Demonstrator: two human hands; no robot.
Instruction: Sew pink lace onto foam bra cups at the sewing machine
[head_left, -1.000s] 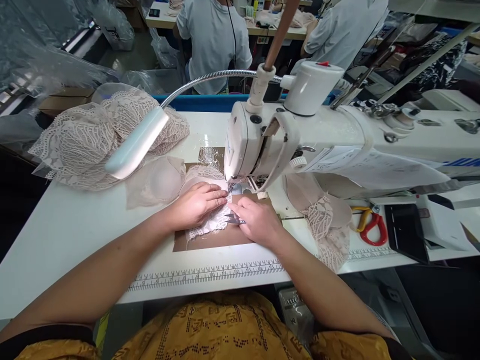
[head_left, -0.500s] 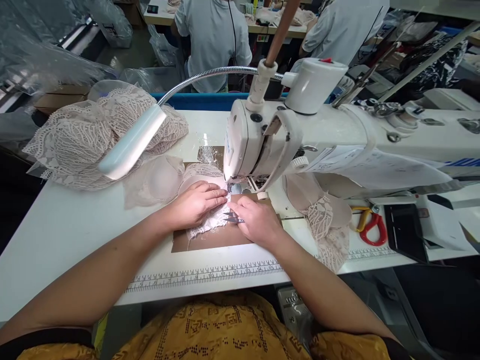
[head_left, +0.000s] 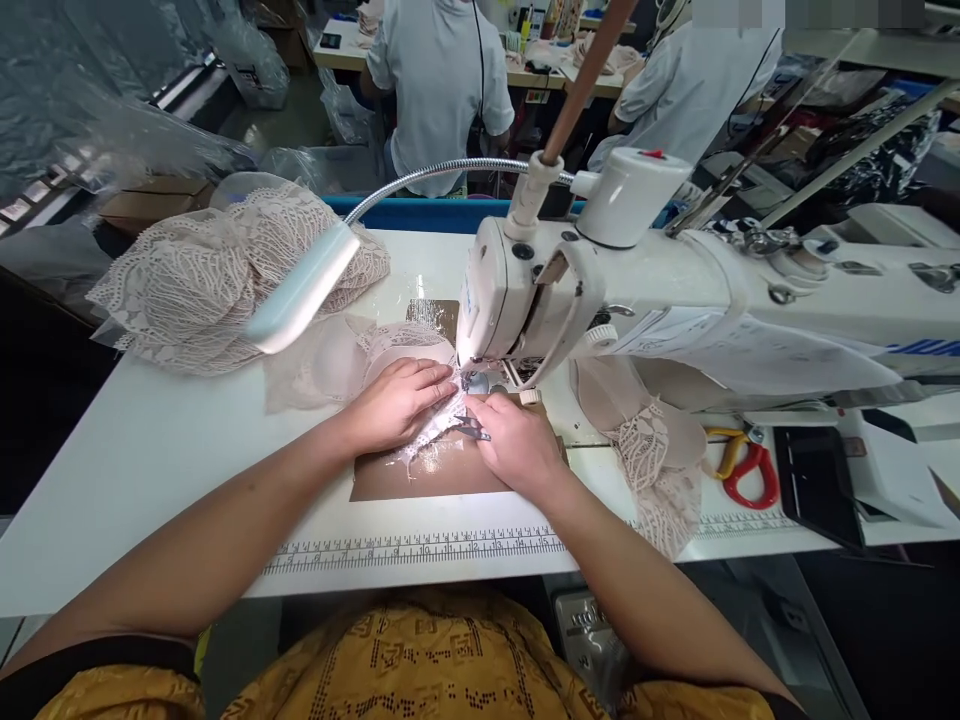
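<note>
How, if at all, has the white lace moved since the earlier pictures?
Yes: against the brown sheet, the white lace has shifted its near end right and forward, toward the sewing machine.

Mustard patterned top (head_left: 420, 655), black cuffs (head_left: 105, 653)
</note>
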